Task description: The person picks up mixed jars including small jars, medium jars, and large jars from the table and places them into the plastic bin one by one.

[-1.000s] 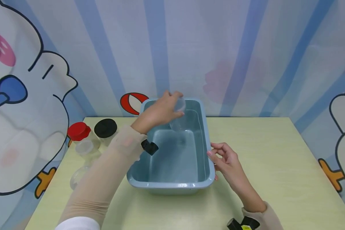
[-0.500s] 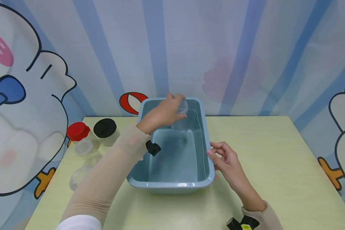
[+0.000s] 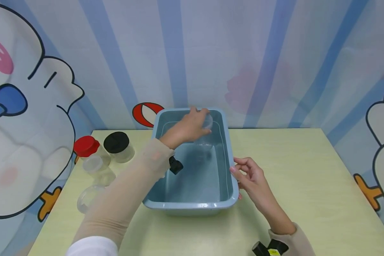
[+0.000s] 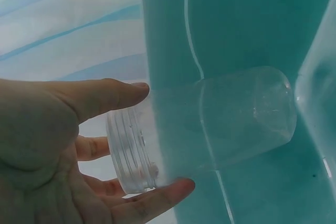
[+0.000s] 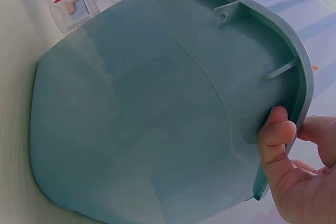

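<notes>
A blue-grey plastic tub sits in the middle of a pale yellow-green table, with water in it.

The person's left hand reaches over the far end of the tub and holds a clear plastic jar by its threaded mouth — thumb on one side, fingers curled round the other. The left wrist view shows the jar lying on its side, its closed bottom pointing away from the hand and dipped below the waterline inside the tub.

The right hand is at the tub's right rim, near its front corner. In the right wrist view the thumb presses against the outside wall of the tub just under the lip, while the fingers curl over the rim — a loose grip on the edge.

To the left of the tub stand four more jars: one with a red lid, one with a black lid, and two clear ones in front of them, the nearest lying over. Behind the tub hangs a curtain with blue stripes and cartoon figures.
</notes>
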{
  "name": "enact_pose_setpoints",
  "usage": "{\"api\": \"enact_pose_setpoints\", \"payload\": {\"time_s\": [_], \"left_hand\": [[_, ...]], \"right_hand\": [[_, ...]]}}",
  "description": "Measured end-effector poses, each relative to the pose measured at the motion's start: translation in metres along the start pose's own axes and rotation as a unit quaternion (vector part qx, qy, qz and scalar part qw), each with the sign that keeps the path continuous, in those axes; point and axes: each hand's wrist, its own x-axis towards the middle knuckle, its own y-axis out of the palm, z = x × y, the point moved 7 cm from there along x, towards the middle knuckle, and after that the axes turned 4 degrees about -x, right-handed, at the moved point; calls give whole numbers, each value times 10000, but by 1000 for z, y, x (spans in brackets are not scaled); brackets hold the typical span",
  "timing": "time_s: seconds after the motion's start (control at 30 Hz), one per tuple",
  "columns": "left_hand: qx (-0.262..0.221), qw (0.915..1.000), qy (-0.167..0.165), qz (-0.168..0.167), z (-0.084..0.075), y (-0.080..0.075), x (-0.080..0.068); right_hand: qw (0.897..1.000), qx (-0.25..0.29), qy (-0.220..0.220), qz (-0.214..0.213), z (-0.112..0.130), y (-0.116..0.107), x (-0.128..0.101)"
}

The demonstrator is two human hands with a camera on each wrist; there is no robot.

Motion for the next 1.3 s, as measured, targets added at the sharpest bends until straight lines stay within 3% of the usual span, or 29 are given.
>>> {"api": "enact_pose_setpoints", "payload": {"time_s": [0.5,1.3], "left_hand": [[-76,9999,-151,-14,8,17,16],[115,9996,-230,104,11,37,32]], "right_hand": [[9998,-35,172,-77,-1,-1,0],[9999,120,47,-15,0,0,0]]}}
